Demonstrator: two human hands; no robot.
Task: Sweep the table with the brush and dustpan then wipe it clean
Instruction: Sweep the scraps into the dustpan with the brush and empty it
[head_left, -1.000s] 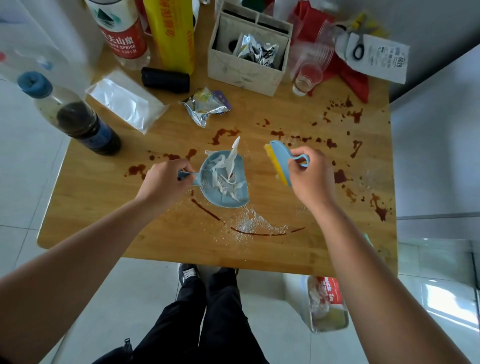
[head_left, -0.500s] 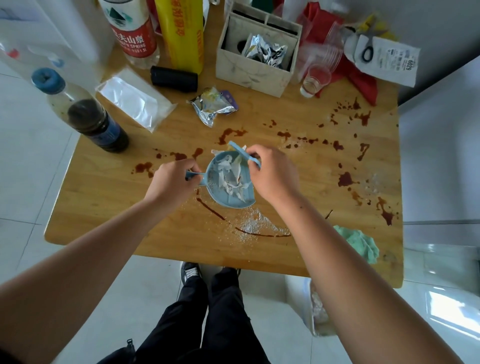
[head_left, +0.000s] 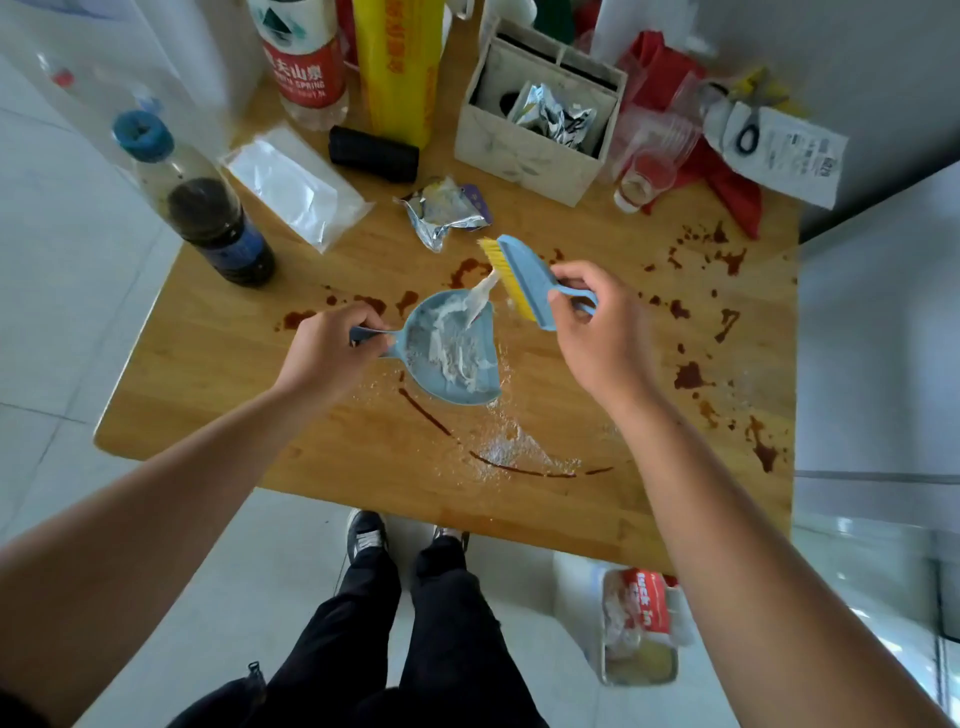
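My left hand (head_left: 327, 351) grips the handle of a small blue dustpan (head_left: 452, 351) lying on the wooden table (head_left: 208, 374). White paper scraps and powder sit inside the pan. My right hand (head_left: 602, 332) holds a blue brush with yellow bristles (head_left: 522, 278) just right of the pan, raised, bristles facing the pan. A white scrap hangs between the bristles and the pan's far rim. White powder (head_left: 511, 447) and a curved brown streak lie on the table near the front edge. Brown stains (head_left: 691, 374) spot the table's right side.
A dark-liquid bottle (head_left: 208, 223) stands at the left; a plastic bag (head_left: 293, 187), black roll (head_left: 373, 154), foil wrapper (head_left: 444, 210), water bottle (head_left: 306, 62), yellow roll (head_left: 397, 67), box (head_left: 530, 150) and cups (head_left: 649, 166) crowd the back. A bin (head_left: 641, 623) is on the floor below.
My right hand has swung the brush from over the dustpan back out to the right and up. The dustpan and my left hand have stayed put.
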